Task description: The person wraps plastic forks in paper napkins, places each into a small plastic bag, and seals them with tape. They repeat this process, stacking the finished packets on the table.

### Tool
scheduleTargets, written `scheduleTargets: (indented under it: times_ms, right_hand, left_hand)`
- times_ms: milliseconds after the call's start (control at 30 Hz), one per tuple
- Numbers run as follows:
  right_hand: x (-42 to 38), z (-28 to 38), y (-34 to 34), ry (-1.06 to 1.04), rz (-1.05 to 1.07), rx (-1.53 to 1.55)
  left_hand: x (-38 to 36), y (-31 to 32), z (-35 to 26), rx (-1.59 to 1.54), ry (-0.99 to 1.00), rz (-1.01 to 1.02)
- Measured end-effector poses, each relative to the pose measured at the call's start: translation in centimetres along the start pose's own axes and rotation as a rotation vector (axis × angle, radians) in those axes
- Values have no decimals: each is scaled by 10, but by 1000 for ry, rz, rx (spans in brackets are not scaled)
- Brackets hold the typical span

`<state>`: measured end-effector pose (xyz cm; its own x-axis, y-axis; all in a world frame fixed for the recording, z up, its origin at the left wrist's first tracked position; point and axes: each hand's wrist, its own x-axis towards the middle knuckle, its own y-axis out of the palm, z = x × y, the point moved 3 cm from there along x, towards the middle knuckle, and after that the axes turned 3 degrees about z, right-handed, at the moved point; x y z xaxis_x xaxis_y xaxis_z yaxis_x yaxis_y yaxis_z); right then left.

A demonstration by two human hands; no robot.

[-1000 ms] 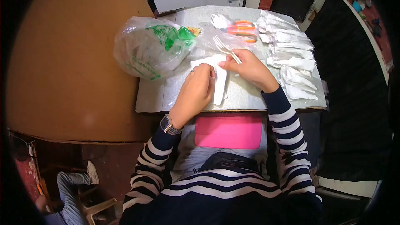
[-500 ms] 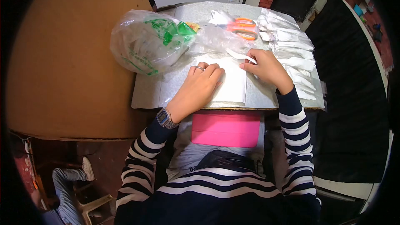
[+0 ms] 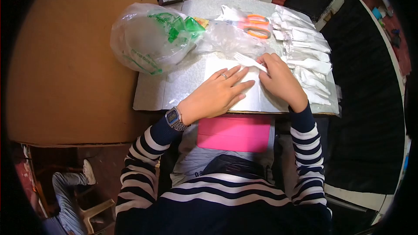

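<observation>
A white napkin (image 3: 214, 64) lies on the table near its front edge. My left hand (image 3: 220, 93) rests on the napkin, palm down with its fingers spread. Between the thumb and fingers of my right hand (image 3: 281, 80) is a white plastic fork (image 3: 249, 61), its tines pointing left over the napkin's upper part. The grip hides the end of the handle. Just beyond the fork lies a crumpled clear plastic bag (image 3: 226, 38).
Several white wrapped bundles (image 3: 307, 45) line the table's right side. Orange-handled scissors (image 3: 257, 32) lie at the back. A clear bag with green print (image 3: 148, 39) stands at left. A pink case (image 3: 234, 134) is on my lap. Another person's leg (image 3: 65, 187) shows lower left.
My left hand has opened from curled fingers to spread ones and shifted right across the napkin. The utensil in my right hand has turned, and its tines now show.
</observation>
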<state>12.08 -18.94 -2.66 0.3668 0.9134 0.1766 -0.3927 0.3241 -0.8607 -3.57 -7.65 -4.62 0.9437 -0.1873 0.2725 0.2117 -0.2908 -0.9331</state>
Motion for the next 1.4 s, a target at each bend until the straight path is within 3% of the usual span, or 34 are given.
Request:
scheduleTargets:
  times_ms: [267,500,900,1100,1333,1400]
  right_hand:
    - [-30,26,-23,-81,126,190]
    - [-31,47,24,-84,-109,332]
    - [-26,40,22,-48,-73,284]
    - [-27,40,32,-47,-74,280]
    - [-34,35,19,-75,-100,288]
    - [-39,28,8,8,-64,319]
  left_hand:
    - [-16,-2,10,39,-269,-2]
    - [-20,-2,14,-85,-335,-94]
    - [-46,-34,15,-156,-335,-249]
    - [-39,-25,21,-158,-227,-189]
    - [-34,-27,23,-155,-240,-194]
    - [-34,-29,23,-154,-247,-171]
